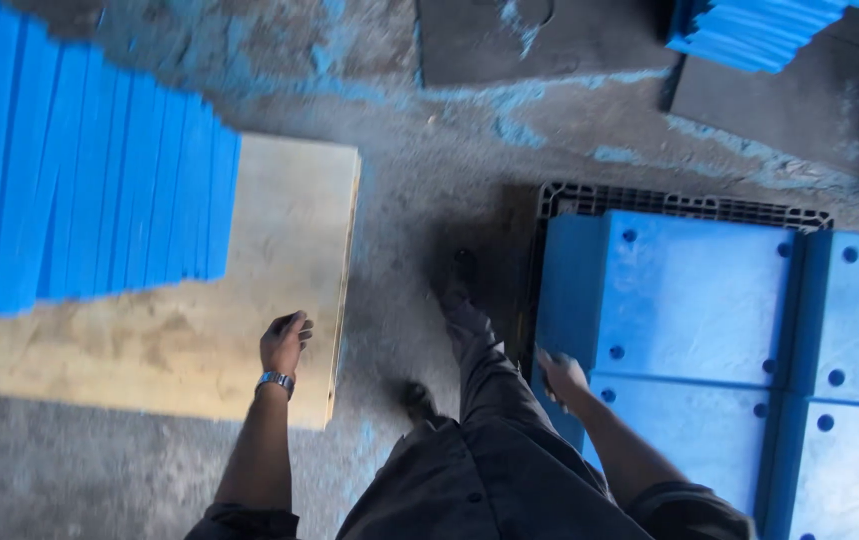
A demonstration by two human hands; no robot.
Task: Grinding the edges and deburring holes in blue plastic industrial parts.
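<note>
We take the wooden board [200, 330] on the floor as our landmark; it is a pale, flat plywood sheet and it lies on the grey concrete floor [420, 180], which has blue dust on it. Our left hand [284, 342] hangs over the right part of this board, near its right edge, with the fingers curled loosely inward; it holds nothing, and a metal wristwatch [276, 380] sits on the wrist just below it. On the left part of the board stands a row of blue plastic sheets [80, 170], packed close together on their edges and covering the upper left corner of the board. To the right of the board, across a strip of bare floor, we see a black plastic pallet [680, 203] with blue plastic plates [700, 300] lying flat on it; these plates have small round holes near their corners. Our right hand [562, 376] is at the left edge of these plates, well apart from the board. It is blurred, so we cannot tell if it grips the plate or only touches it. Between the board and the pallet, our dark trouser leg and shoe [460, 300] step on the floor. Far from the board, at the upper right, lies another stack of blue sheets [750, 25].
</note>
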